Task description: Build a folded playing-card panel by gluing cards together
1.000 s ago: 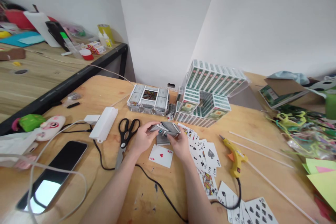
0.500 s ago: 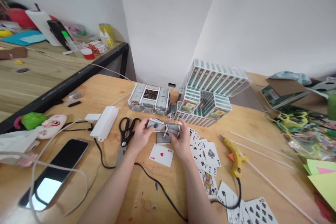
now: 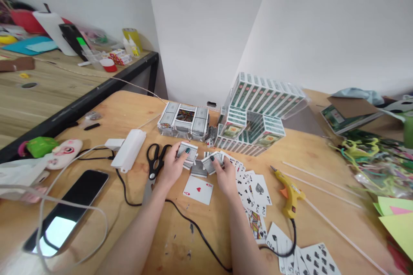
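My left hand (image 3: pixel 175 165) grips a grey-backed card piece (image 3: pixel 187 154), thumb on top. In my right hand (image 3: pixel 225 174) is a second grey-backed card piece (image 3: pixel 212 162), tilted and apart from the first. Between and below them a grey card stack (image 3: pixel 198 169) lies on the table. Nearer me is a face-up ace of hearts (image 3: pixel 198 189). Beyond my hands stands a box built of grey-backed cards (image 3: pixel 183 121). Loose face-up cards (image 3: pixel 259 189) spread to the right of my right hand.
Black-handled scissors (image 3: pixel 155 163) lie left of my left hand. A yellow glue gun (image 3: pixel 293 195) with white sticks is at the right. Boxed card decks (image 3: pixel 264 96) are stacked behind. A phone (image 3: pixel 69 210), white power strip (image 3: pixel 129 150) and cables occupy the left.
My hands have moved slightly apart, and the two card pieces, close together before, are now separated and tilted with their grey backs more in view.
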The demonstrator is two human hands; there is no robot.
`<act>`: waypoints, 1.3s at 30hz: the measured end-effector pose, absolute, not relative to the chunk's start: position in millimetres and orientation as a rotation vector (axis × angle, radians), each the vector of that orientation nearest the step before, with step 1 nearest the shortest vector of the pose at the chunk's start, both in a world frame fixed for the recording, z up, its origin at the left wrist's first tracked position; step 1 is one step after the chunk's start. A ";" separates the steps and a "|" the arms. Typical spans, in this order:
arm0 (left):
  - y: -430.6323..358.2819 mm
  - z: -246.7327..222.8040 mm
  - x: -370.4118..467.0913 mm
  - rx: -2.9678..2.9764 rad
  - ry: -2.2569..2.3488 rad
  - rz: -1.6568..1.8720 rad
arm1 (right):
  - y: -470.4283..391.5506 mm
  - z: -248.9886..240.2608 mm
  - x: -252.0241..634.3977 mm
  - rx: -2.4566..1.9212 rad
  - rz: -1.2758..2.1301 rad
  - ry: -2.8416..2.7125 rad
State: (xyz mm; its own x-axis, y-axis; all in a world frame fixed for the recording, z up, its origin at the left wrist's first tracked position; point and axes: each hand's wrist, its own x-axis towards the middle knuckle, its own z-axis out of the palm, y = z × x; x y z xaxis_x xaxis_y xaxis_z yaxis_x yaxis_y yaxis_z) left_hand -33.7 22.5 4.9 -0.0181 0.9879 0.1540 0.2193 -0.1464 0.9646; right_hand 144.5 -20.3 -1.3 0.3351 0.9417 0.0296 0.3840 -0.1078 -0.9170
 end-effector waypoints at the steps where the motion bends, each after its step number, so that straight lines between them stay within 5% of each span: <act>1: 21.9 3.1 -33.0 1.533 1.399 1.233 | -21.3 0.6 144.2 -1.739 0.712 -1.192; 6: 15.3 2.5 -24.6 1.852 1.736 1.140 | -27.8 7.3 136.8 -2.048 0.449 -1.177; 12: 13.8 8.9 -19.6 1.733 1.774 1.092 | -28.7 7.6 129.5 -1.985 0.559 -1.150; 22: 16.3 9.0 -14.2 1.213 1.315 1.238 | -27.1 0.5 121.3 -1.362 0.809 -1.120; 32: 16.9 13.1 -37.2 1.626 1.182 1.338 | -22.8 -6.2 129.1 -1.322 0.774 -1.133; 39: 15.2 10.4 -31.3 1.879 1.053 1.062 | -21.7 -6.3 131.1 -1.266 0.869 -1.262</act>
State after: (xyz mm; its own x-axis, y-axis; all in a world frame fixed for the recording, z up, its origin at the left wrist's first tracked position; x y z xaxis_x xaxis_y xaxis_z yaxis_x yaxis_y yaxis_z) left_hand -31.3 15.2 10.4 0.3261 0.8945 0.3059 0.2981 -0.4044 0.8646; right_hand 131.1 -21.7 -6.3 0.1650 0.9679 0.1895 0.1685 0.1616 -0.9724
